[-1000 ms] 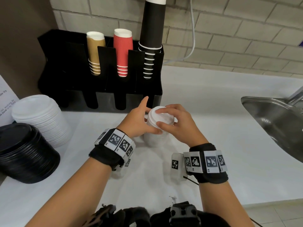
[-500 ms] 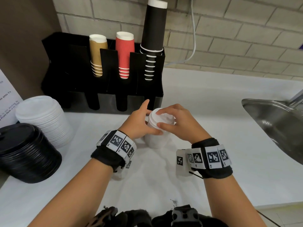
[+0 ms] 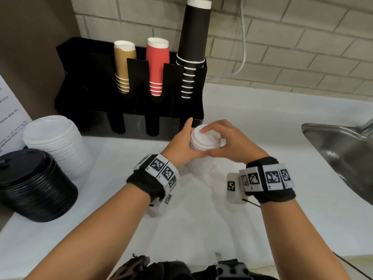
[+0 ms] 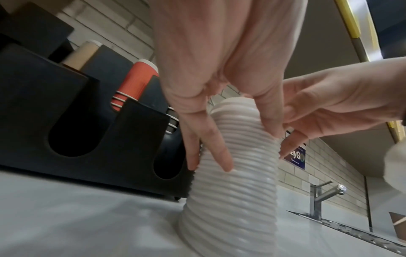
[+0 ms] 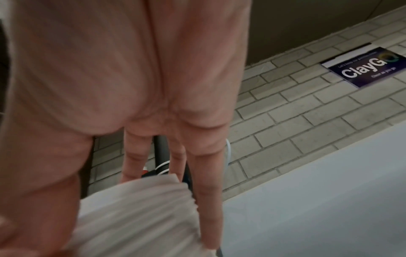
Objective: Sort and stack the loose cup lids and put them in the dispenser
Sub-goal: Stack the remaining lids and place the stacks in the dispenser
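A tall stack of small white lids (image 3: 204, 141) stands on the white counter just in front of the black dispenser (image 3: 96, 98). My left hand (image 3: 181, 147) grips its left side, fingers and thumb curled round the ribbed stack (image 4: 232, 182). From the right, my right hand (image 3: 227, 141) holds the top lids, fingertips on the uppermost lid and thumb low at the front beside the left thumb. In the right wrist view the right hand (image 5: 131, 200) spans the stack's top (image 5: 136, 217). The left hand (image 4: 239, 142) holds the stack's upper half.
A wider white lid stack (image 3: 56, 144) and a black lid stack (image 3: 34, 184) stand at the left. Brown, red and black cups (image 3: 193, 43) fill the dispenser's upper slots; its lower openings look dark. A steel sink (image 3: 339, 150) lies at the right.
Both hands stay on the white stack. The right thumb has slid down the front to meet the left thumb. The head camera has tipped slightly.
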A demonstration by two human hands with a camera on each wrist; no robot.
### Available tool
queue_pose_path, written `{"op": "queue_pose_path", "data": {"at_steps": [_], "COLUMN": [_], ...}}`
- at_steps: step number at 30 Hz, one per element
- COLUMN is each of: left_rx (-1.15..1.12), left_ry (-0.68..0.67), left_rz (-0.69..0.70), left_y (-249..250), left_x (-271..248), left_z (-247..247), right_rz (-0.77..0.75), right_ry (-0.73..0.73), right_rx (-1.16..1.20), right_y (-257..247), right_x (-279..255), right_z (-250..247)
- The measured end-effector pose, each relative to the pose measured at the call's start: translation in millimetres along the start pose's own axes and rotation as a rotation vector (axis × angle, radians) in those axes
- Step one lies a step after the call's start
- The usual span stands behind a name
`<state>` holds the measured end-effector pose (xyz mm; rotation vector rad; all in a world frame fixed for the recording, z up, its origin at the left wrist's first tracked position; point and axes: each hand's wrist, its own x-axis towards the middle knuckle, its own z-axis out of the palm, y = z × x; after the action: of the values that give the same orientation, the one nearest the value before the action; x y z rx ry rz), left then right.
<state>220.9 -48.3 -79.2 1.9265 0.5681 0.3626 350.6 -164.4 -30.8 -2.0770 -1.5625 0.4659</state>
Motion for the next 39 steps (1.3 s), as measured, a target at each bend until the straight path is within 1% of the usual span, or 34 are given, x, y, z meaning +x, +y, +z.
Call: {"op": "queue_pose_path", "data": {"at_steps": [4, 8, 11, 14, 22, 26, 31, 34, 36, 37, 39], "left_rx": [0.074, 0.136, 0.128, 0.08, -0.108, -0.137, -0.139, -0.146, -0.191, -0.241, -0.42], "left_ry": [0.0, 0.001, 0.081, 0.162, 0.219, 0.23, 0.227, 0.237, 0.245, 0.231, 0.155], "left_rz": [0.006, -0.002, -0.005, -0.052, -0.194, -0.209, -0.202, -0.157, -0.101, -0.068, 0.008], "left_y": [11, 8, -3, -17, -41, -44, -45, -41, -33, -28, -18], "left_x": [17, 14, 4, -12, -41, -47, -51, -52, -51, -51, -52], "left_z": [3, -11, -30, -49, -78, -84, -87, -88, -88, -87, -87], "right_rz": [0.107, 0.112, 0.135, 0.158, 0.187, 0.192, 0.18, 0.133, 0.055, 0.004, -0.115], "right_ry": [-0.057, -0.167, -0.241, -0.282, -0.346, -0.344, -0.312, -0.249, -0.195, -0.179, -0.181], "right_rx": [-0.02, -0.078, -0.187, -0.223, -0.229, -0.276, -0.258, -0.248, -0.195, -0.143, -0.02], "right_y": [3, 2, -1, -5, -13, -15, -15, -21, -32, -41, -66], "right_x": [18, 30, 39, 47, 57, 60, 57, 54, 52, 51, 49], "right_z": [-19, -29, -32, -32, -31, -29, -34, -42, -47, -47, -41]}}
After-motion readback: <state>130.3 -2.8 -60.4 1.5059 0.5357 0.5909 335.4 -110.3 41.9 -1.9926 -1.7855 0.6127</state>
